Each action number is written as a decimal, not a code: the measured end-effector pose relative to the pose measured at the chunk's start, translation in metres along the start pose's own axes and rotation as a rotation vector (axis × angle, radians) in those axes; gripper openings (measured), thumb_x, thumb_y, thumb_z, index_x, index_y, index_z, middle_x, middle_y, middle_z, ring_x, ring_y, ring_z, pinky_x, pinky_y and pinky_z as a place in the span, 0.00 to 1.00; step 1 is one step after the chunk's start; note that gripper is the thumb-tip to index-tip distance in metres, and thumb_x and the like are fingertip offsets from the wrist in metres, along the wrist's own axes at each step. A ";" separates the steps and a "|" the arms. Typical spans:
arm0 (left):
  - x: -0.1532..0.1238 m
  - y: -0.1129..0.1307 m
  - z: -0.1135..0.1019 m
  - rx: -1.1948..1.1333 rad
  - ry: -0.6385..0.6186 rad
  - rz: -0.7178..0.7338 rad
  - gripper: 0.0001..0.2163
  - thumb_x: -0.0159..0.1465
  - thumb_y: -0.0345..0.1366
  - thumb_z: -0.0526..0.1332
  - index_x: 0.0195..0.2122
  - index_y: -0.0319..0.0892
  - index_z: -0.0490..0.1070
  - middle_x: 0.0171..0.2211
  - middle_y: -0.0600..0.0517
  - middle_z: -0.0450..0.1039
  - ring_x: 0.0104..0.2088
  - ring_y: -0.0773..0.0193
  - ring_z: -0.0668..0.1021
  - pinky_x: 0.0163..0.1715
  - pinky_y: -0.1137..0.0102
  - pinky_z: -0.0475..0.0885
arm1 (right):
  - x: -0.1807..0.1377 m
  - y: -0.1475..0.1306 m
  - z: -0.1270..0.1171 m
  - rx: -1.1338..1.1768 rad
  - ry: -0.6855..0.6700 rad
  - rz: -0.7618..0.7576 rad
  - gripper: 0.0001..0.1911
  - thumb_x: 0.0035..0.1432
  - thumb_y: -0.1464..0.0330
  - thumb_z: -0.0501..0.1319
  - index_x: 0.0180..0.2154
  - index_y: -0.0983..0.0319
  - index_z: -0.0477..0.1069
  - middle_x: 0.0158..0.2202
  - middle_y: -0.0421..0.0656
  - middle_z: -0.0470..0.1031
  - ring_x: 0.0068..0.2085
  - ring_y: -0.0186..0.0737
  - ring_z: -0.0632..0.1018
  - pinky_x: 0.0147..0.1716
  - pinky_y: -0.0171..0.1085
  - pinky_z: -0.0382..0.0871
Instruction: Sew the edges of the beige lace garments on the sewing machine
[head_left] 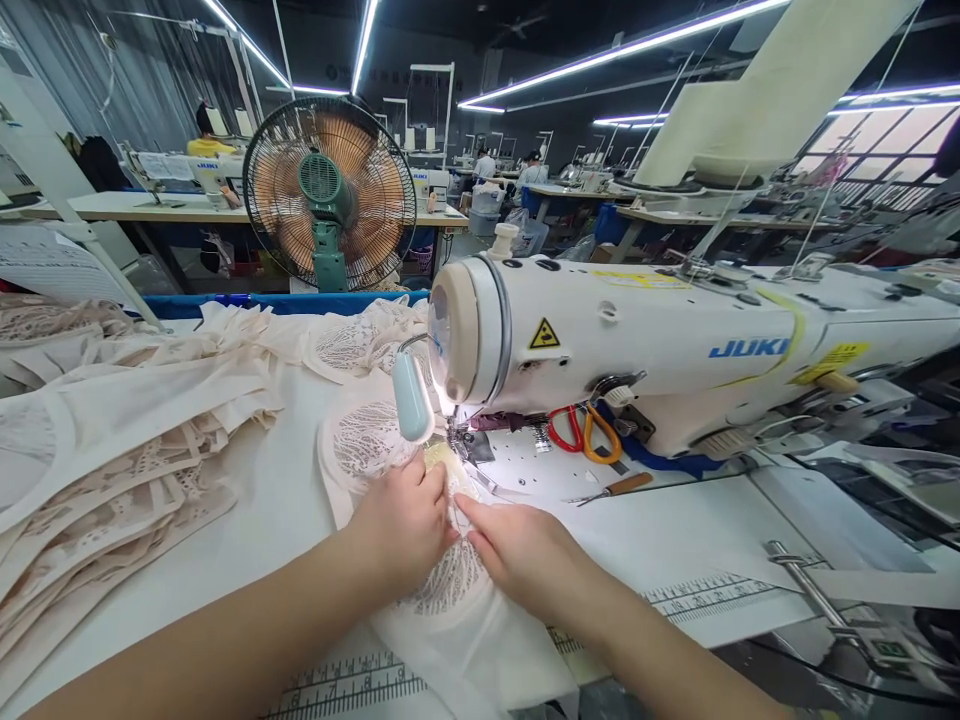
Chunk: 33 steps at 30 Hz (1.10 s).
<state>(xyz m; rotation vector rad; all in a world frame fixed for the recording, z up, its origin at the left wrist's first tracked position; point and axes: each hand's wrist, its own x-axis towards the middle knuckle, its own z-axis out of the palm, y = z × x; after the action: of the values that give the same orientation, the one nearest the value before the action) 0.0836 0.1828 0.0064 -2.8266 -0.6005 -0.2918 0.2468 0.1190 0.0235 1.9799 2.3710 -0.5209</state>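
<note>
A pale pink lace bra (446, 585) lies under the needle area of a white sewing machine (637, 310), one patterned cup behind my hands and the other in front. My left hand (405, 520) is closed on the fabric close to the presser foot, its fingers bent. Just to its right, my right hand (517, 550) grips the same bra between index finger and thumb, the index fingertip resting on the narrow middle part. A pale blue lamp head (412, 397) hangs over the lit sewing spot. The needle itself is hard to make out.
Stacked lace bra pieces (112, 500) cover the left of the table. Scissors with red and orange handles (585, 433) and a wooden-handled tool (619, 487) lie beside the machine. A large fan (328, 195) stands behind. A printed ruler strip (352, 685) runs along the front.
</note>
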 end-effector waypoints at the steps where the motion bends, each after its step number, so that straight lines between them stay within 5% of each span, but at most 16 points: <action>1: 0.000 0.001 0.001 0.018 0.007 -0.002 0.16 0.63 0.39 0.51 0.33 0.33 0.76 0.41 0.37 0.73 0.42 0.47 0.73 0.38 0.57 0.71 | 0.000 0.000 0.000 -0.001 0.002 0.001 0.23 0.60 0.70 0.46 0.57 0.61 0.62 0.38 0.46 0.79 0.38 0.48 0.78 0.30 0.40 0.64; 10: 0.010 0.001 0.012 0.029 0.040 0.013 0.22 0.64 0.42 0.50 0.49 0.27 0.68 0.46 0.37 0.71 0.46 0.49 0.72 0.50 0.57 0.64 | 0.001 0.008 0.001 0.028 0.018 0.024 0.22 0.60 0.70 0.47 0.55 0.63 0.64 0.38 0.47 0.78 0.38 0.48 0.77 0.31 0.39 0.65; 19: 0.018 0.001 0.005 -0.160 -0.070 -0.163 0.21 0.62 0.48 0.54 0.45 0.34 0.70 0.41 0.42 0.68 0.41 0.53 0.71 0.42 0.61 0.69 | 0.006 0.011 -0.001 0.028 0.038 0.048 0.24 0.60 0.71 0.47 0.58 0.61 0.61 0.39 0.47 0.78 0.39 0.47 0.77 0.31 0.39 0.65; 33: 0.023 0.001 0.008 -0.101 -0.061 -0.130 0.21 0.63 0.44 0.54 0.46 0.30 0.70 0.42 0.39 0.71 0.46 0.50 0.71 0.48 0.61 0.68 | 0.015 0.012 -0.006 -0.080 0.033 0.051 0.25 0.58 0.72 0.46 0.57 0.61 0.61 0.34 0.46 0.79 0.34 0.46 0.77 0.27 0.38 0.62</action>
<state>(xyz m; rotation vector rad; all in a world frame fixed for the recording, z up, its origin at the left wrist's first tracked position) 0.1061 0.1926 0.0047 -2.9069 -0.8061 -0.2670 0.2563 0.1370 0.0225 2.0248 2.3134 -0.3875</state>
